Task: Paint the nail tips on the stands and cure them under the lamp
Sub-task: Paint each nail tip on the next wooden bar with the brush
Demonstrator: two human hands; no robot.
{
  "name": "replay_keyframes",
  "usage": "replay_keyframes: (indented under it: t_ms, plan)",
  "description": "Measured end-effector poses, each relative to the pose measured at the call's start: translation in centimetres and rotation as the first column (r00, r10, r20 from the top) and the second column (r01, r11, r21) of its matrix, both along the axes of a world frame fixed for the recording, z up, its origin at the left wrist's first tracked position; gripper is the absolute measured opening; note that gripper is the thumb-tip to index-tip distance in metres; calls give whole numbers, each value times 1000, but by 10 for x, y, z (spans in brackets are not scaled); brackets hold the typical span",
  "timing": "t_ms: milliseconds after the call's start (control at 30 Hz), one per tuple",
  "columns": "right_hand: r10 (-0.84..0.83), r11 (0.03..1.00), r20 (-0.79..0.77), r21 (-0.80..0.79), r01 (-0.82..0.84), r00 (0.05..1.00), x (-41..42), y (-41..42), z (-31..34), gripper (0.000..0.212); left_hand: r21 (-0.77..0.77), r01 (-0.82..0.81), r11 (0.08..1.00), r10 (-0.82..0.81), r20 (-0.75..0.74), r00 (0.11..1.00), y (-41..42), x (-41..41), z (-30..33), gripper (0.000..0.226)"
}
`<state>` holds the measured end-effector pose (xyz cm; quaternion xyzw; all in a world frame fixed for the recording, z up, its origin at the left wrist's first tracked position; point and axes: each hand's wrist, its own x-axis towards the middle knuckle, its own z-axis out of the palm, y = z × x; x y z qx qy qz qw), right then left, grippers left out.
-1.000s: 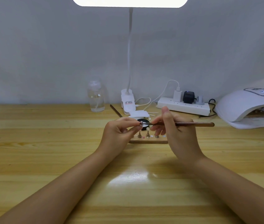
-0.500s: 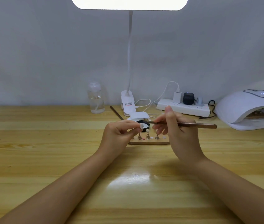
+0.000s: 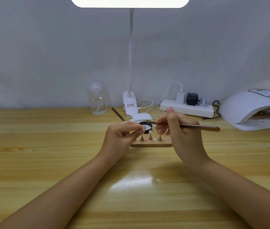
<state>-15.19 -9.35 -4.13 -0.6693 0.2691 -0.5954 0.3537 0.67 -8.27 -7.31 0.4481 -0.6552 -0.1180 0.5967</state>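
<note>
My left hand [image 3: 121, 138] pinches a small stand with a pale nail tip [image 3: 143, 128] on top, held above the wooden base [image 3: 152, 143]. My right hand [image 3: 182, 134] grips a brown brush [image 3: 197, 127], handle pointing right; its tip reaches over a black round pot [image 3: 145, 125] just behind the held nail tip. Three small brass stands sit on the base, the middle one [image 3: 150, 135] carrying a nail tip. The white curing lamp [image 3: 253, 108] stands at the far right with its display lit.
A desk lamp [image 3: 130, 100] is clipped at the table's back edge, its head lit overhead. A clear bottle [image 3: 97, 101] stands left of it. A power strip [image 3: 187, 108] with plugs and cables lies behind. A second brush [image 3: 118, 114] lies near the lamp's base.
The brush tip has drawn back from the held nail tip toward the black pot. My left hand keeps its stand at nearly the same place.
</note>
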Motion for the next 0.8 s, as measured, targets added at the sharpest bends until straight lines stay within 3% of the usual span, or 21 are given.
replay_keyframes:
  t_ms: [400, 667, 800]
  plan:
    - [24, 999, -35, 38, -22, 999, -2, -3, -1, 47, 92, -34, 995, 36, -18, 999, 4, -2, 5, 33]
    - [19, 999, -99, -33, -22, 995, -3, -3, -2, 46, 96, -17, 995, 18, -6, 1000, 4, -3, 5, 35]
    - [-61, 994, -130, -102, 48, 990, -2, -6, -3, 41, 94, -25, 995, 25, 8, 1000, 3, -1, 4, 34]
